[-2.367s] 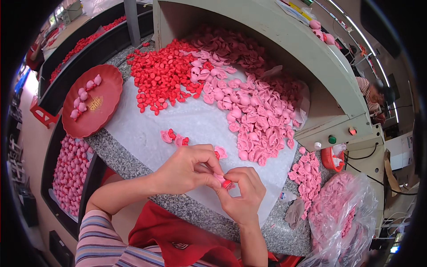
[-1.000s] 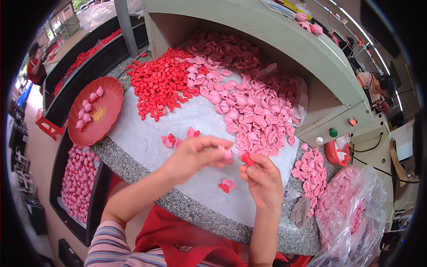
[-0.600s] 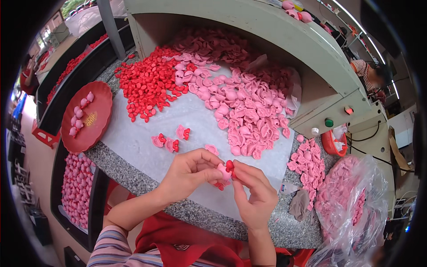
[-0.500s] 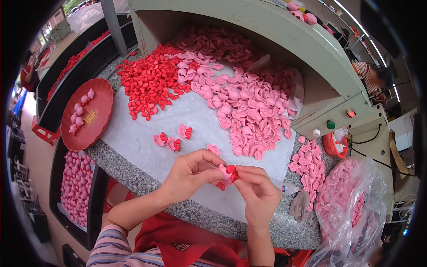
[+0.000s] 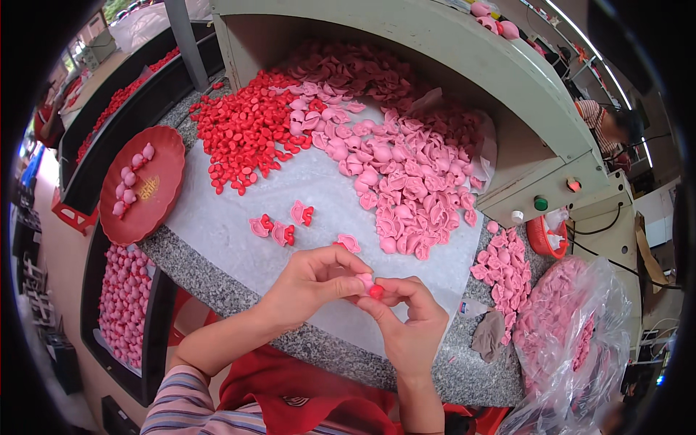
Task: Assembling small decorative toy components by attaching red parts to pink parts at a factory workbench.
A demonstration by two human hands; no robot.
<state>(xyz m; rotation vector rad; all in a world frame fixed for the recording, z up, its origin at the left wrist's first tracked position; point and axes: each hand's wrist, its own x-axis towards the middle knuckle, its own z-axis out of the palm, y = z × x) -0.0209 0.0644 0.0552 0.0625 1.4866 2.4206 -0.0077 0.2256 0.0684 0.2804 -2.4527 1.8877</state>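
Over the speckled counter (image 5: pixel 471 377), the left hand (image 5: pixel 308 284) pinches a pink molded shell (image 5: pixel 365 280); the right hand (image 5: pixel 415 308) pinches a red rounded piece (image 5: pixel 377 291) against it. Apparently joining; the next press calls for alignment.

Right of the scalloped red plate (image 5: pixel 138 223), whose blurred mark (image 5: pixel 148 190) looks gold: bright-red pieces (image 5: pixel 235 134), pink shells (image 5: pixel 413 199), whitish sheet (image 5: pixel 217 228), speckled grey countertop (image 5: pixel 206 274); below it, a pink-and-blue striped sleeve (image 5: pixel 181 400).
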